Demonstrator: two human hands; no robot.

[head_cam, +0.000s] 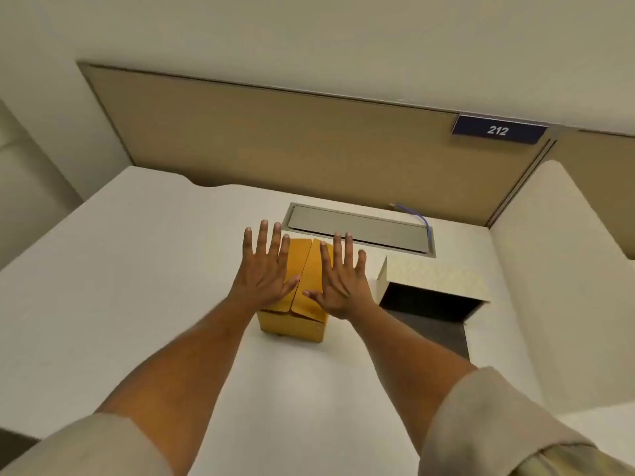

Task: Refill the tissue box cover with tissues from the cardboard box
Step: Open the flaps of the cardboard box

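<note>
The left hand (266, 273) lies flat, fingers spread, on the left flap of the closed box (295, 304) mid-table (137, 304), gripping nothing. The right hand (340, 281) presses the right flap likewise. Just right of the box, the cover (433, 280) lies on its side, its dark opening facing the camera.

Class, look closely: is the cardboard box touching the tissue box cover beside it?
Apart. The head view shows a strip of bare white table between the cardboard box and the tissue box cover.

"212" on dark nameplate (499, 130) (partition top)
</note>
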